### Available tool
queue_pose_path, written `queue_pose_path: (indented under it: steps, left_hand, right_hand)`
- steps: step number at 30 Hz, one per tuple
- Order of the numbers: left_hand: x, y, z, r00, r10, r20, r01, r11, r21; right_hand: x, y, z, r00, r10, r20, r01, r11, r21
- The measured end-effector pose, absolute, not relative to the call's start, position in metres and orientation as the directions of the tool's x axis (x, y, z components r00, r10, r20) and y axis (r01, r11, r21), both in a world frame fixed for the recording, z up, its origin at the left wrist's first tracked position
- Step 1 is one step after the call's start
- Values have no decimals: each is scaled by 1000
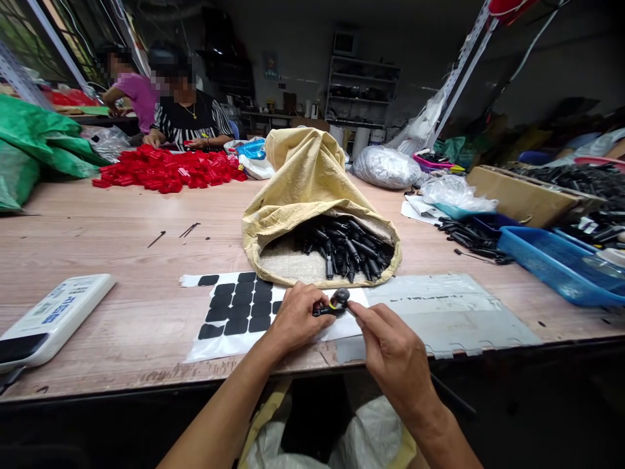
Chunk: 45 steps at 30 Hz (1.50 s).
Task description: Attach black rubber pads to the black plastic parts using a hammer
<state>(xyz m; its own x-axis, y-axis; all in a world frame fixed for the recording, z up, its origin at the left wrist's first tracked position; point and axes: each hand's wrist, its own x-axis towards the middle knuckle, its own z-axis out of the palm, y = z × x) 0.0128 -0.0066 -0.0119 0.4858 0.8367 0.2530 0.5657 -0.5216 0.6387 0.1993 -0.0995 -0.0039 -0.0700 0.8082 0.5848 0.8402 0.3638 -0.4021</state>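
My left hand [303, 307] is closed round a small black part [340, 298] with a glossy rounded end and a thin yellow mark. From the other side, my right hand [385, 329] meets that rounded end with thumb and forefinger pinched together; whatever lies between those fingertips is too small to make out. Beneath my left hand lies a white sheet of black square stickers [243, 296], some of its places bare. Just beyond my hands, a yellow woven sack [312, 176] opens towards me with many black cylindrical parts [349, 244] inside.
A white device [58, 312] lies at the left. Red parts [166, 168] are heaped farther back, near two co-workers [188, 120]. At right are a grey sheet [444, 312], a blue tray [551, 264] and loose black parts [471, 238]. The table's front edge [146, 387] runs below my forearms.
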Motion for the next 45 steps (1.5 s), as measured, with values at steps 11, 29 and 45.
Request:
queue_pose_path:
  steps: [11,29,45]
  left_hand:
    - [13,-8,-14,471,842,262,566,-516,642]
    - [10,-8,-13,508,833,220,593,-524,611]
    - [8,-44,22,593,764,252,482,-588,649]
  right_hand:
    - [217,-99,-10,22,818,575,862,276,-426]
    - [258,-84,-36,53,808,586,976,83,-203]
    - [258,-83,-41,40,795,606,983,77,-167]
